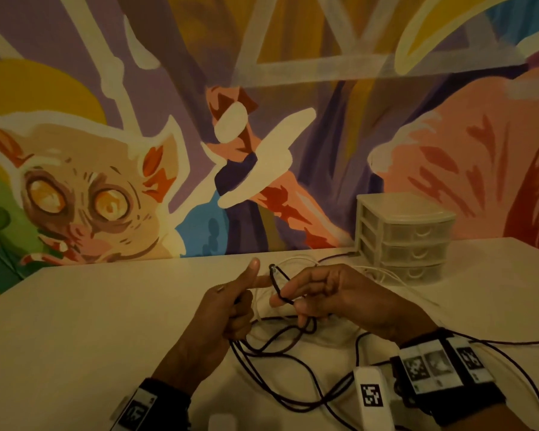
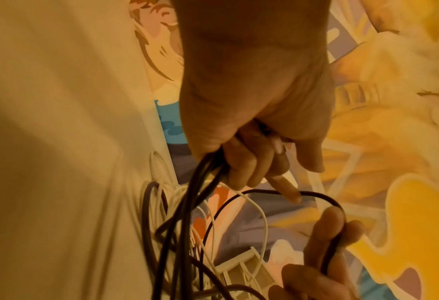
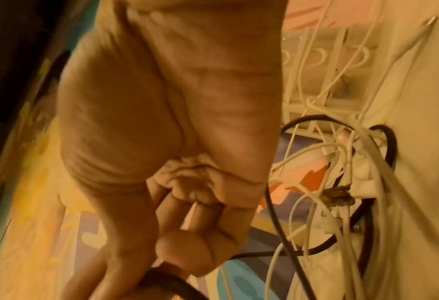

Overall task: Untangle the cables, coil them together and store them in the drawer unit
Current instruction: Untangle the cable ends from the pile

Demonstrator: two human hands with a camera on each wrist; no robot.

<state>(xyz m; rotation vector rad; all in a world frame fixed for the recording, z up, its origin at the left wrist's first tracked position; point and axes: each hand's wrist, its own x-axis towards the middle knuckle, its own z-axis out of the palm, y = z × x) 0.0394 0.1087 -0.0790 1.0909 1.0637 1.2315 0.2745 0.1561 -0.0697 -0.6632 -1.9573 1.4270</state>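
No words, brands or numbers can be read. The only signs are black-and-white square code markers: on the right wrist band [image 1: 445, 371], on a white block [image 1: 372, 396] beside it, and on the left wrist band [image 1: 137, 410].

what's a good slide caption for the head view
Both hands hold a dark cable above the table, drawer unit behind.

A decorated indoor workspace, perhaps a studio or recording room, is suggested. A plain white table [image 1: 106, 306] is set against a wall covered by a colourful painted mural of a wide-eyed creature [image 1: 84, 200]. A small white plastic three-drawer unit [image 1: 408, 237] is placed on that table, close to the mural.
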